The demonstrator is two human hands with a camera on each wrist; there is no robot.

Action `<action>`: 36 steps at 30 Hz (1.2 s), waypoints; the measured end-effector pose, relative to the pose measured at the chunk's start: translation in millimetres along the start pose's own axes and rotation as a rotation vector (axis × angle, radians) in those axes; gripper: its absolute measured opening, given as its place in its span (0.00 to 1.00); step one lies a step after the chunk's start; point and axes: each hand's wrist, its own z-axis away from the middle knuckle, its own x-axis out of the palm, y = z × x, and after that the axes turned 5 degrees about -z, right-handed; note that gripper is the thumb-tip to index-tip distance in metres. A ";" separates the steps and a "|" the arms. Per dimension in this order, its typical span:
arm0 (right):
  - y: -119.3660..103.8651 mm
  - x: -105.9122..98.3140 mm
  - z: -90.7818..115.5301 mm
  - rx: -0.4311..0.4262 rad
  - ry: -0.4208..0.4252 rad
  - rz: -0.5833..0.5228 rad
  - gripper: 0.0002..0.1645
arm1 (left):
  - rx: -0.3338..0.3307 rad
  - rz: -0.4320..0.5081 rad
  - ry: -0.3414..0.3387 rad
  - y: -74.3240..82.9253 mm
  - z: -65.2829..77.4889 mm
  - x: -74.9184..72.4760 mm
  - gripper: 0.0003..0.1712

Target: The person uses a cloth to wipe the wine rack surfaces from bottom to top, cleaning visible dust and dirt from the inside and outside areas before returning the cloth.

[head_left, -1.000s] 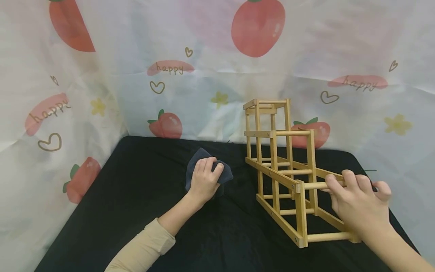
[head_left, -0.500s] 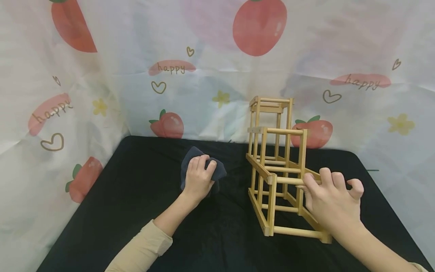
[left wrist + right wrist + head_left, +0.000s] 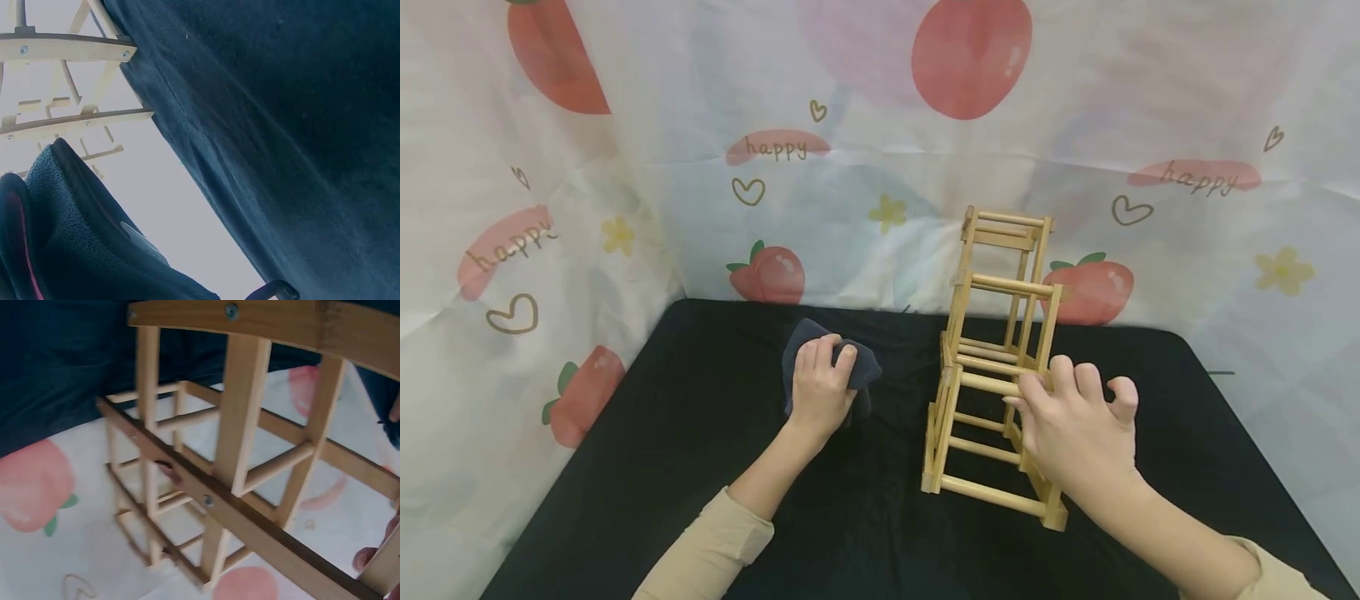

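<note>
My left hand (image 3: 822, 385) grips a crumpled dark blue cloth (image 3: 797, 354) over the left-middle of the black-covered table. Close up in the left wrist view, the cloth (image 3: 81, 237) shows a fuzzy surface and a small pale tag. To the right, a stepped rack of light wooden bars and rods (image 3: 992, 496) leans somewhat. My right hand (image 3: 1078, 425) holds its near right side at mid height, the thumb side by the upper front rod. Screws show along the rack's slats (image 3: 244, 412) in the right wrist view. Whether all its feet touch the table cannot be told.
A black cloth (image 3: 647, 467) covers the table, with rounded corners at the back. White fabric walls (image 3: 865, 100) printed with red fruit, hearts and "happy" enclose the table at the back and both sides.
The rack has swung left in my right hand and turned so its near end faces me, tilting along the way. My left hand has shifted slightly left with the cloth.
</note>
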 end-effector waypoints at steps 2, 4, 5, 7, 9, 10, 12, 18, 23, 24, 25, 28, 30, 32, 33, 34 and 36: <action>-6.4 4.0 -4.9 -0.003 -0.003 0.002 0.21 | -0.011 -0.006 0.003 -2.7 -0.4 -1.2 0.12; -12.5 7.4 -8.8 0.003 -0.007 -0.008 0.21 | -0.020 -0.012 0.007 -5.6 -0.6 -2.7 0.11; -15.5 9.0 -10.4 0.008 -0.013 -0.012 0.22 | -0.025 -0.013 0.010 -7.0 -0.8 -3.8 0.10; -21.3 11.5 -13.3 0.026 -0.026 -0.035 0.21 | -0.034 -0.021 0.012 -9.9 -1.0 -5.8 0.09; -26.6 13.7 -15.8 0.048 -0.046 -0.059 0.21 | -0.047 -0.030 0.013 -13.1 -0.6 -7.8 0.09; -29.1 14.7 -17.2 0.057 -0.064 -0.063 0.21 | -0.054 -0.035 0.011 -14.7 -0.2 -8.8 0.09; -34.3 16.8 -20.1 0.071 -0.102 -0.076 0.21 | -0.069 -0.044 0.007 -17.8 0.7 -10.9 0.09; -45.9 23.0 -25.4 0.098 -0.206 -0.073 0.19 | -0.093 -0.059 0.000 -22.4 2.2 -15.5 0.11; -48.2 24.5 -25.7 0.112 -0.218 -0.063 0.20 | -0.106 -0.067 0.007 -25.1 3.0 -18.2 0.12; -48.1 24.0 -25.8 0.110 -0.221 -0.064 0.21 | -0.111 -0.067 0.010 -25.9 3.4 -18.6 0.12; -47.4 23.2 -26.2 0.104 -0.225 -0.072 0.22 | -0.116 -0.068 0.013 -26.8 3.9 -18.9 0.12; -42.9 19.0 -28.1 0.088 -0.272 -0.106 0.29 | -0.125 -0.067 0.011 -28.5 5.6 -19.5 0.12; -36.8 14.6 -30.9 0.076 -0.319 -0.131 0.35 | -0.128 -0.066 0.007 -29.0 6.7 -19.6 0.12; -27.0 10.1 -34.5 0.061 -0.355 -0.178 0.37 | -0.131 -0.066 0.003 -29.4 7.5 -19.7 0.12; -20.6 8.2 -36.4 0.048 -0.361 -0.201 0.37 | -0.132 -0.066 0.003 -29.6 8.0 -19.9 0.13; -12.9 7.2 -38.5 0.032 -0.357 -0.228 0.37 | -0.135 -0.065 0.004 -29.8 8.3 -20.2 0.13; 5.3 8.4 -42.3 -0.012 -0.314 -0.289 0.33 | -0.136 -0.065 0.004 -30.4 9.1 -20.5 0.13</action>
